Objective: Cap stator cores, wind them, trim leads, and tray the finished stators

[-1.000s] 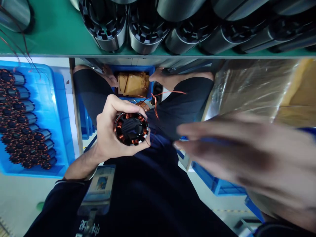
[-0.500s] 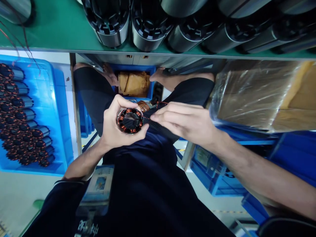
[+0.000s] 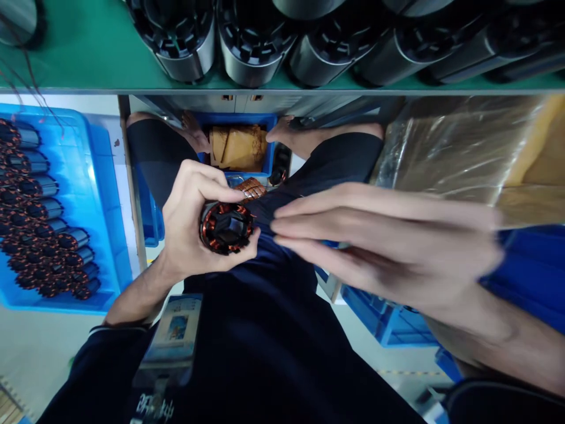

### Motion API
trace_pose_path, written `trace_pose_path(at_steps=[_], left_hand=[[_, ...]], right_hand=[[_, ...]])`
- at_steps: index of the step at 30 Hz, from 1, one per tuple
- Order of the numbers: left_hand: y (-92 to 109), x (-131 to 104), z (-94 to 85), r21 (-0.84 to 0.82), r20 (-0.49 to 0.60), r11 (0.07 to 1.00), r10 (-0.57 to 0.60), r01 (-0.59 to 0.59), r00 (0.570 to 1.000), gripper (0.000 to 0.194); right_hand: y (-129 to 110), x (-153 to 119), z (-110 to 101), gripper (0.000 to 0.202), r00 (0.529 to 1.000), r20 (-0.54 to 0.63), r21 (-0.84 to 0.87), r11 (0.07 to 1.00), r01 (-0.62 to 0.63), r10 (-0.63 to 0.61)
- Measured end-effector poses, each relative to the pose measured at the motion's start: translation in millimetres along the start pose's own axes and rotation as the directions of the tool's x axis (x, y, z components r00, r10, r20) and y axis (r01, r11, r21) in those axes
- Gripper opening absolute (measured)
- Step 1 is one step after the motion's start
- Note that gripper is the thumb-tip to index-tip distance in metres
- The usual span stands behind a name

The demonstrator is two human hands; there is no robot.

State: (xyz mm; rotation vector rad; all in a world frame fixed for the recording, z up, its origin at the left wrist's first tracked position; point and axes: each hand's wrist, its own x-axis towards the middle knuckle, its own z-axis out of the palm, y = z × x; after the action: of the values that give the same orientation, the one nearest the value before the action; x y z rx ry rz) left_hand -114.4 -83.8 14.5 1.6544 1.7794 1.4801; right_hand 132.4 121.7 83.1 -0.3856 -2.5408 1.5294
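A motor stator (image 3: 207, 237) with copper windings and a black slotted end sits in my left hand (image 3: 185, 218), its ring end facing up toward me. The thumb and fingers of that hand wrap round its outer side, and the body below is mostly hidden by the palm. To the right of the stator, apart from it, is my right hand (image 3: 397, 247). Its fingers stretch toward the stator with their tips slightly apart; motion blurs the hand, and I see nothing held in it.
A blue tray (image 3: 103, 235) at the left carries rows of similar stators (image 3: 35, 212). Larger metal cylinders (image 3: 251, 65) line the green bench (image 3: 88, 53). Between the feet stands a blue bin (image 3: 271, 150) with brown paper. A plastic-wrapped carton (image 3: 463, 159) lies at the right.
My right hand has moved right and up toward the camera, its fingers straightening; the copper wire at its fingertips no longer shows. The stator in my left hand has shifted slightly left and tilted.
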Motion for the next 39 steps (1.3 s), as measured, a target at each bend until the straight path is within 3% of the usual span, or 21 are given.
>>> trace_pose_path(at_steps=[4, 9, 12, 14, 16, 18, 20, 24, 27, 29, 32, 36, 37, 38, 39], left_hand=[[10.5, 4.6, 4.5, -0.033, 0.107, 0.998, -0.051, 0.055, 0.993, 0.076], [18.9, 8.0, 1.3, -0.161, 0.140, 0.976, -0.123, 0.145, 0.983, 0.063], [19.6, 5.8, -5.5, -0.040, 0.185, 0.984, -0.165, 0.175, 0.969, 0.057], [20.9, 3.7, -7.9, 0.079, 0.197, 0.989, -0.141, 0.128, 0.970, 0.052], [22.6, 2.6, -6.5, 0.168, 0.214, 0.983, -0.108, 0.073, 0.971, 0.047], [23.8, 3.4, -1.8, 0.215, 0.249, 0.977, -0.060, 0.006, 0.967, 0.041], [24.9, 6.5, 3.4, 0.246, 0.262, 0.967, 0.008, -0.074, 0.965, 0.034], [29.5, 13.3, 7.8, 0.260, 0.265, 0.960, 0.035, -0.106, 0.964, 0.026], [34.2, 14.1, 8.2, 0.177, 0.238, 0.984, -0.007, -0.037, 0.971, 0.033], [36.8, 13.9, 9.4, 0.092, 0.154, 0.996, -0.006, -0.008, 0.988, 0.041], [40.2, 17.4, 10.2, 0.001, 0.031, 0.999, -0.054, 0.054, 0.998, 0.051], [39.8, 29.4, 7.4, -0.149, -0.030, 0.983, -0.109, 0.103, 0.994, 0.041], [37.9, 30.7, 7.1, -0.264, 0.010, 0.952, -0.154, 0.152, 0.988, 0.044], [35.3, 29.9, 7.3, -0.401, 0.132, 0.871, -0.253, 0.285, 0.958, 0.047], [32.2, 26.4, 7.9, -0.501, 0.326, 0.723, -0.352, 0.476, 0.877, 0.048]], right_hand=[[1.9, 13.5, 22.1, 0.029, 0.999, 0.049, 0.090, 0.996, -0.026, 0.022], [52.9, 23.8, 44.7, 0.024, 0.993, 0.042, 0.216, 0.969, -0.119, 0.113], [68.5, 22.0, 38.7, 0.022, 0.989, 0.008, 0.210, 0.966, -0.149, 0.151], [59.4, 18.8, 30.3, 0.012, 0.985, -0.086, 0.107, 0.984, -0.142, 0.152], [38.8, 16.5, 26.6, 0.033, 0.984, -0.124, 0.000, 0.992, -0.126, 0.125], [17.5, 16.7, 31.4, 0.056, 0.996, -0.054, -0.001, 0.997, -0.075, 0.075], [5.1, 19.7, 41.6, 0.066, 0.998, 0.057, 0.095, 0.995, -0.039, 0.034], [6.4, 25.4, 51.7, 0.057, 0.972, 0.215, 0.193, 0.972, -0.133, 0.091], [10.1, 24.7, 45.5, 0.028, 0.972, 0.230, 0.181, 0.978, -0.100, 0.056], [8.9, 23.0, 39.2, 0.011, 0.981, 0.196, 0.141, 0.989, -0.037, 0.009], [3.5, 23.2, 26.7, 0.020, 0.985, 0.156, 0.115, 0.991, 0.060, -0.078], [-3.6, 33.5, 1.2, 0.026, 0.962, 0.164, 0.146, 0.970, 0.197, -0.220], [-4.1, 36.8, -5.0, 0.030, 0.950, 0.184, 0.122, 0.965, 0.230, -0.250], [-3.6, 39.4, -10.0, 0.035, 0.938, 0.213, 0.090, 0.961, 0.260, -0.273], [-2.2, 40.8, -13.2, 0.040, 0.931, 0.239, 0.034, 0.960, 0.277, -0.277]])
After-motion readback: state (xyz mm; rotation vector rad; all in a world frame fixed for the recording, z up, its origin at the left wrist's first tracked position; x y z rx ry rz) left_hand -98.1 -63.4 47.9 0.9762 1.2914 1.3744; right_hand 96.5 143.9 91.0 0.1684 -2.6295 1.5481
